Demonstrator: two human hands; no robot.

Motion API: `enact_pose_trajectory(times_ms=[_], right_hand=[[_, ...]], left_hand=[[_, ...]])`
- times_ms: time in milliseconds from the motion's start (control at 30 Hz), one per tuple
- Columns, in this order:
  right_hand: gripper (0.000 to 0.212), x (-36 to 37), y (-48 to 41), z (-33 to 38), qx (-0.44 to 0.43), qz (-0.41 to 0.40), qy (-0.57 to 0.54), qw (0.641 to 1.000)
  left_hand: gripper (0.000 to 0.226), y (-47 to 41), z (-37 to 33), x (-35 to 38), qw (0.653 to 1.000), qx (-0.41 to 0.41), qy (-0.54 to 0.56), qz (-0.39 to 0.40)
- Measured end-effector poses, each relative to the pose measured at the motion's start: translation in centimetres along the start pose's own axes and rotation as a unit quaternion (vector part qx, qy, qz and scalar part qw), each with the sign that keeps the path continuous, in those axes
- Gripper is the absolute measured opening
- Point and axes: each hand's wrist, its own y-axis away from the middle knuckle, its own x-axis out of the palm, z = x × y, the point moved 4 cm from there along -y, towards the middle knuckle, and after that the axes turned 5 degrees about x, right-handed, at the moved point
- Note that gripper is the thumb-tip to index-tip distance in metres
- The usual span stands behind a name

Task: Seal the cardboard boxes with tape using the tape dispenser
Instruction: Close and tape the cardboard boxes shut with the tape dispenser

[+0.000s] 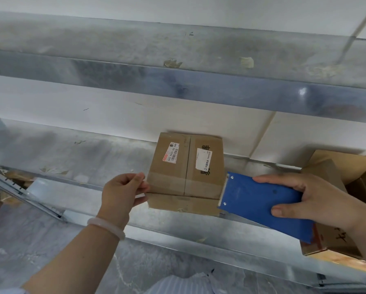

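Tape dispenser [260,200] gripped in right hand [311,198], touching box [186,172]

Fig. Surfaces about the two grips.
- Box [186,166], between left hand [122,192] pinch and right hand [313,198] grip: brown cardboard, matt, edges scuffed.
- Tape band [184,183], running from left pinch: clear film, faint gloss.
- Labels [203,159], beyond both grips: white paper, matt.
- Tape dispenser [260,200], in right grip: blue plastic, smooth (toothed edge pale, material unclear).
- Shelf [71,153], under both grips: sheet metal, dull sheen, smudged.
- Bracelet [105,227], behind left pinch: pale, polished.
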Motion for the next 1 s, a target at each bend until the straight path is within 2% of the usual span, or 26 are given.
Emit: enact_pose_trajectory(times_ms=[100,267,500,767,1000], right_hand=[[0.061,-0.3,0.4,-0.8,0.013,0.022,0.02,0.999],[0.077,-0.4,0.4,-1.9,0.031,0.029,0.052,0.998],[0.062,-0.3,-0.5,-2.1,0.019,0.015,0.1,0.995],[0.063,-0.1,-0.8,-1.9,0.0,0.014,0.115,0.993],[0.064,-0.3,-0.7,-1.7,-0.007,0.021,0.161,0.987]], left_hand=[[0.011,0.2,1.2,-1.1,1.0,-0.008,0.006,-0.023],[0.012,0.2,2.4,-1.3,0.999,-0.013,-0.003,-0.037],[0.012,-0.1,3.3,-0.9,0.998,-0.001,-0.055,-0.043],[0.01,-0.8,1.6,-1.4,0.997,0.036,-0.052,-0.037],[0.012,-0.8,2.1,-1.4,0.997,0.018,-0.075,-0.023]])
